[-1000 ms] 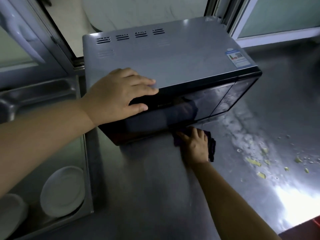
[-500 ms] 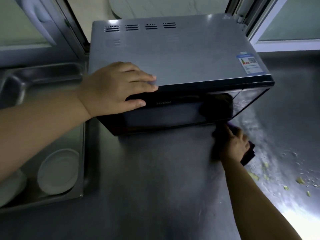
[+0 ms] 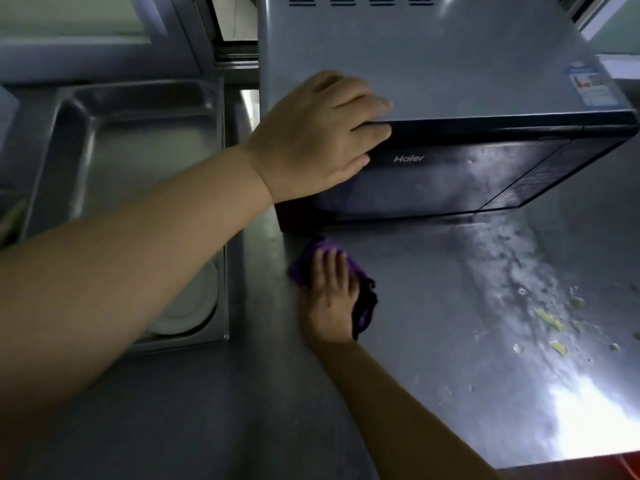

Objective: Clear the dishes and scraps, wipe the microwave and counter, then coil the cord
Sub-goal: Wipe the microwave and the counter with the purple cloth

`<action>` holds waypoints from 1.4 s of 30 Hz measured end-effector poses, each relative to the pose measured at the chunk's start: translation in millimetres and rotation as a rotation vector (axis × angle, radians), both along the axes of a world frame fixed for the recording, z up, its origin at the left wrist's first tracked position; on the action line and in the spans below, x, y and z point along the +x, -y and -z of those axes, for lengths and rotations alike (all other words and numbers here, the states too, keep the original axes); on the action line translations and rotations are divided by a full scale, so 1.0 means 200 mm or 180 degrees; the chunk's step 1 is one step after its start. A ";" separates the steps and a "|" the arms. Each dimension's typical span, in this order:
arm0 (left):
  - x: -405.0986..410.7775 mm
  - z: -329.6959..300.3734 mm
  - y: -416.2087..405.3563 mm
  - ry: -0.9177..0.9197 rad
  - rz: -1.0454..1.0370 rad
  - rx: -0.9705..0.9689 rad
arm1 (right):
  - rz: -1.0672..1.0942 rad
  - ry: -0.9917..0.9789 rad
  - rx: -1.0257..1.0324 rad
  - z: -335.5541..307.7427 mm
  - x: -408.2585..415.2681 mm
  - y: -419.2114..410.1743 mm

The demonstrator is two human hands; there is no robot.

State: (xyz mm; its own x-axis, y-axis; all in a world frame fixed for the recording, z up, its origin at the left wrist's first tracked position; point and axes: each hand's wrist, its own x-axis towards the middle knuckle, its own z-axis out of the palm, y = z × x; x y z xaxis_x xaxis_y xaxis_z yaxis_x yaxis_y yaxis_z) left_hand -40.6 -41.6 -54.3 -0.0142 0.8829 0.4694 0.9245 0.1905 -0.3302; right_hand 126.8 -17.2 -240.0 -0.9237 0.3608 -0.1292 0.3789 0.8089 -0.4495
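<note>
Purple cloth (image 3: pixel 323 252) lies flat on the steel worktop (image 3: pixel 433 306), just in front of the microwave's left front corner, pressed down under the right hand (image 3: pixel 330 299) with its fingers straight on top of it. The left hand (image 3: pixel 317 133) is laid over the top front edge of the microwave (image 3: pixel 450 64), fingers on the lid and thumb on the dark door frame — bracing it, I'd say, more than gripping it.

Off to the right, well apart from the cloth, yellow-green scraps (image 3: pixel 550 322) and a wet, speckled smear lie on the steel. White dishes (image 3: pixel 194 306) sit in the sink (image 3: pixel 138 109) to the left, partly hidden by the forearm. No cord is in view.

My worry is the scraps: a broad sweep from this side could push them along and smear them, or flick them off the right edge — they look small and loose. The cloth is bunched at one end, so it may skip patches. A hard push on the microwave could also slide it on the slick steel.
</note>
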 end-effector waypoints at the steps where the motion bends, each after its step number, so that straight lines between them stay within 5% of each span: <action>1: 0.04 0.03 0.04 0.0078 -0.0050 0.0191 | -0.0289 -0.0012 0.0173 -0.01 0.04 0.08; 8: 0.37 0.37 0.35 0.1168 -0.0739 0.0250 | -0.1252 -0.0090 0.0954 0.05 0.26 0.08; 20: 0.88 0.75 0.55 0.2582 -0.0805 -0.0513 | 0.0956 0.0212 0.1170 0.05 0.37 -0.93; 26: 0.89 0.77 0.64 0.2708 -0.1198 -0.0566 | 0.1691 0.0485 0.0946 0.03 0.51 -0.85; 42: 1.01 0.70 0.89 0.3133 -0.1508 -0.0416 | -0.0801 0.0176 0.0935 0.10 0.72 0.33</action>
State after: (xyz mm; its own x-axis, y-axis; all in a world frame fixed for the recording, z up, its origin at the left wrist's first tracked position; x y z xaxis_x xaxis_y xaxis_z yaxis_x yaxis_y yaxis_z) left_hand 161.5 -219.1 -195.1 -0.6816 0.7311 -0.0299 0.6369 0.6128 0.4678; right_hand 271.5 -83.3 -260.9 -0.9825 0.1530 -0.1063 0.1695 0.9709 -0.1694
